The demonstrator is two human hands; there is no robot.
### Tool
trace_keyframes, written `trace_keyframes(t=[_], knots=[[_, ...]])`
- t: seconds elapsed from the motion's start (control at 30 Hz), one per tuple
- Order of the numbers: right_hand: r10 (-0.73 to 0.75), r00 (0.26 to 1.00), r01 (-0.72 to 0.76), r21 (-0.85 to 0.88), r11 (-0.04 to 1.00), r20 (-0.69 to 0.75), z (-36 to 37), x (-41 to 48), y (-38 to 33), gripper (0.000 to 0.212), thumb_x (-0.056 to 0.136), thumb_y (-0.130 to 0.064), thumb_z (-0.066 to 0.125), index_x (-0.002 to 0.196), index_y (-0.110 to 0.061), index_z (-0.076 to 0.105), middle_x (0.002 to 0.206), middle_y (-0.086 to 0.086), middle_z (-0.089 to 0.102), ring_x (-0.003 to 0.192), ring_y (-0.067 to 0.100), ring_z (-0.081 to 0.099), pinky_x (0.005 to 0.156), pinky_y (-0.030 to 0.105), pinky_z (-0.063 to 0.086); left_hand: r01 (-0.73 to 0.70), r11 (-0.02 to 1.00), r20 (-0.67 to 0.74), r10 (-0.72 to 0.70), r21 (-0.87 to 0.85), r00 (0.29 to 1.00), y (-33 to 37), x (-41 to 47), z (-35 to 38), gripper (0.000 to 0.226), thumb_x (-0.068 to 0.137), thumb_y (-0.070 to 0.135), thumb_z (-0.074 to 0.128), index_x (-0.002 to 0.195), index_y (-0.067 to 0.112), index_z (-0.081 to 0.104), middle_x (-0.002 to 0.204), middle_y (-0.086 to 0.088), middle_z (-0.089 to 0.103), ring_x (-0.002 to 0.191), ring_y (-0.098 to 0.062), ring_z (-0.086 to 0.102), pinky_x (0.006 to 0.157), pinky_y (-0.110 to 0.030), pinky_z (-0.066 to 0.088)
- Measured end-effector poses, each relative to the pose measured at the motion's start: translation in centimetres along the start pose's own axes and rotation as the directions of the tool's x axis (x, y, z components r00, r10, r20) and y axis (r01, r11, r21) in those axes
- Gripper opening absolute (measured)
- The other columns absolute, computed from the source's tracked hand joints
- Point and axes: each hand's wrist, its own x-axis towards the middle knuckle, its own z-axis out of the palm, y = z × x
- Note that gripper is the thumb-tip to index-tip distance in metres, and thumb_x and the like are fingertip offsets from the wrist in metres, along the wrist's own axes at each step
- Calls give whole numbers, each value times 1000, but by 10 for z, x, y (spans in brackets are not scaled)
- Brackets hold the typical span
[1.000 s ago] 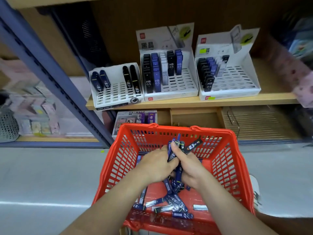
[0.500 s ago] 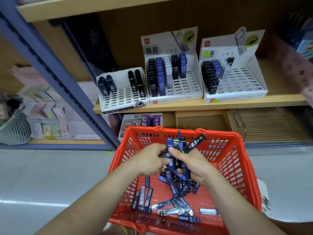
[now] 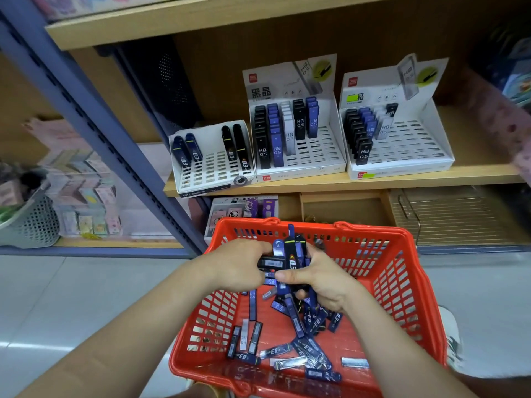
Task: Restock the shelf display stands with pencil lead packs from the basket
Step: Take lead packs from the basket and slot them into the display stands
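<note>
Over the red basket [image 3: 402, 255], the right hand [image 3: 324, 282] curls its fingers round a bunch of lead packs [image 3: 291, 251], while the left hand [image 3: 241, 265] pinches a black pack [image 3: 271, 263] at its side. More loose packs [image 3: 301, 349] lie on the basket floor, below three part-filled stands [image 3: 298, 156] on the shelf [image 3: 330, 183].

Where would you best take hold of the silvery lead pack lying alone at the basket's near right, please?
Pinch the silvery pack across its long edges at mid-length, coming straight down from above: it lies flat on the basket floor, apart from the heap, with bare floor along both long sides.
</note>
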Motion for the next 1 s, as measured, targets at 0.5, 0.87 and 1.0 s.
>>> trace_keyframes(t=[0.5,0.87,1.0], knots=[[45,996,-7,431,903,-80,8,7,-12,20,90,4,53,107,-2,59,78,10,72,61,20,69,44,26,54,-15,315,-70,-164,-949,984,-2,0,-11,25,97,27,51,102,8,67,71,-4,61,54,-12,53,49,-19,46],[-119,983,160,331,930,-141,31,15,-48,33,71,-13,80,99,-12,63,77,8,68,55,17,59,38,21,42,-18,724,-114,-85,-690,990,-21,-15,-63,13,95,9,55,106,14,59,69,0,65,62,-14,51,54,-20,41],[-209,957,255,244,936,-200,39,22,-55,22,81,-3,75,98,-6,62,74,9,67,57,18,60,39,23,42,-110,597,-244,-148,-795,958,-30,-16,-77,19,84,3,68,100,8,59,80,-18,70,68,-19,62,60,-25,52]])
